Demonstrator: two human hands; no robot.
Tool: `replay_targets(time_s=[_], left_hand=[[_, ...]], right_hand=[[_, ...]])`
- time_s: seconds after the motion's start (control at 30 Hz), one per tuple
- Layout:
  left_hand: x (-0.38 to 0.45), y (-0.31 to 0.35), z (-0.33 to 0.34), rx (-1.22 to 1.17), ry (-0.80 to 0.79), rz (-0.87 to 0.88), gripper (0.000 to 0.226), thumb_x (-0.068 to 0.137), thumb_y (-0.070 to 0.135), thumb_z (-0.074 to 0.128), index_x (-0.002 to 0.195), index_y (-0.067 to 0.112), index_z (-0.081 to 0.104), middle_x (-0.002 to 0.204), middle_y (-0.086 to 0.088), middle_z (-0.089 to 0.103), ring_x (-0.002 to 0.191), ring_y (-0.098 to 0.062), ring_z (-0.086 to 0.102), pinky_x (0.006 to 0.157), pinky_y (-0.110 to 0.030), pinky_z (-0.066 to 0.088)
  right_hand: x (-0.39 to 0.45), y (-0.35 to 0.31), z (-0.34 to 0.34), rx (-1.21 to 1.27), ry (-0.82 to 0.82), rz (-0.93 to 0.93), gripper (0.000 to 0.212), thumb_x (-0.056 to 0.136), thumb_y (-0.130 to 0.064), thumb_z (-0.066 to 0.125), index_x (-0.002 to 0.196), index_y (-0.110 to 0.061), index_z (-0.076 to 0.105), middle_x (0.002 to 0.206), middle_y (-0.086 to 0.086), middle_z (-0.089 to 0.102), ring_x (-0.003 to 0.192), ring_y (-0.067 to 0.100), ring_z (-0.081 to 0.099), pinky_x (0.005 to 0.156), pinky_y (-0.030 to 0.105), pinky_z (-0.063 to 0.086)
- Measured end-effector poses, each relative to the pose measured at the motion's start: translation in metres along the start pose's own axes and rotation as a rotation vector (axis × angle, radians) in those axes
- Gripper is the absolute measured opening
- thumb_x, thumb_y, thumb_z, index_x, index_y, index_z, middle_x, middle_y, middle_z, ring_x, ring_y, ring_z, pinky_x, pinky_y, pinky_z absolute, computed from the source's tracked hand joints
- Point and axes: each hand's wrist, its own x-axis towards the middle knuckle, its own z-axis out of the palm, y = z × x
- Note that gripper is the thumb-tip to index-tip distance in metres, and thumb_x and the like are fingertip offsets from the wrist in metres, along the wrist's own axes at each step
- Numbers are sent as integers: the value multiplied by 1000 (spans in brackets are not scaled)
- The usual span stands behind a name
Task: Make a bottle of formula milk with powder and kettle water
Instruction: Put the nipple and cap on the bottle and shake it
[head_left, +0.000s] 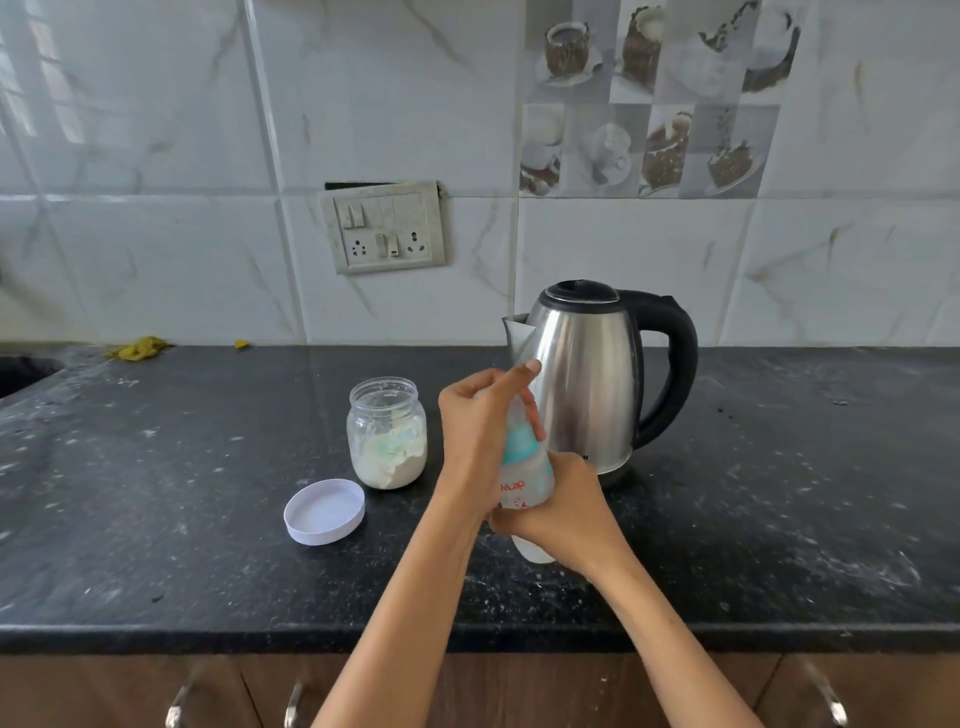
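Observation:
A clear baby bottle (524, 480) with a teal collar and milky liquid is held above the black counter (182, 545), tilted slightly. My left hand (475, 441) wraps the bottle's upper part, over the cap. My right hand (563, 512) grips the lower body. Behind the bottle stands a steel kettle (587, 379) with a black handle and its lid down. Left of my hands is an open glass jar (387, 434) of white powder with a scoop inside. The jar's white lid (324, 512) lies flat on the counter in front of it.
A switch and socket plate (387, 226) is on the tiled wall behind. Yellow scraps (137, 348) lie at the counter's back left, beside a sink edge (26, 371). Cabinet handles (293, 701) show below the counter's front edge.

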Motion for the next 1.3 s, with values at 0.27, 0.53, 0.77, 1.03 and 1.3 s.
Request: replay_targets(time_s=[0.27, 0.53, 0.77, 1.03, 1.3], left_hand=[[-3, 5, -10, -114, -358, -227, 32, 73, 26, 67, 53, 10, 49, 46, -4, 45, 39, -18, 43, 48, -25, 39], [-3, 0, -19, -139, -85, -158, 93, 68, 84, 28, 121, 14, 58, 98, -25, 71, 90, -41, 68, 83, -46, 54], [-21, -4, -4, 100, 137, 36, 46, 66, 45, 82, 70, 6, 57, 58, -13, 64, 50, -23, 60, 54, -31, 54], [0, -4, -22, -12, -509, -26, 22, 63, 4, 74, 63, 10, 53, 51, -5, 54, 45, -21, 55, 54, -29, 49], [13, -2, -42, 416, -178, 226, 66, 49, 41, 89, 102, 17, 60, 93, -8, 70, 80, -12, 65, 67, -22, 52]], right_hand=[[-3, 1, -13, 489, -527, 100, 28, 55, 4, 65, 82, -5, 62, 70, 12, 60, 66, 20, 58, 66, 32, 51], [-4, 0, -4, 92, -162, 86, 23, 53, -13, 79, 69, -19, 64, 63, -6, 66, 63, 8, 63, 65, 27, 51], [-11, 3, 13, -201, 148, -67, 26, 58, -44, 77, 73, -34, 58, 68, -12, 68, 69, 7, 68, 63, 26, 57], [-9, -1, -3, 423, -377, 37, 25, 57, 2, 68, 82, 0, 62, 68, 10, 63, 68, 19, 61, 70, 34, 50], [4, 10, -1, 244, -94, 26, 29, 52, -15, 76, 79, -8, 67, 80, 18, 69, 76, 22, 67, 77, 40, 55]])
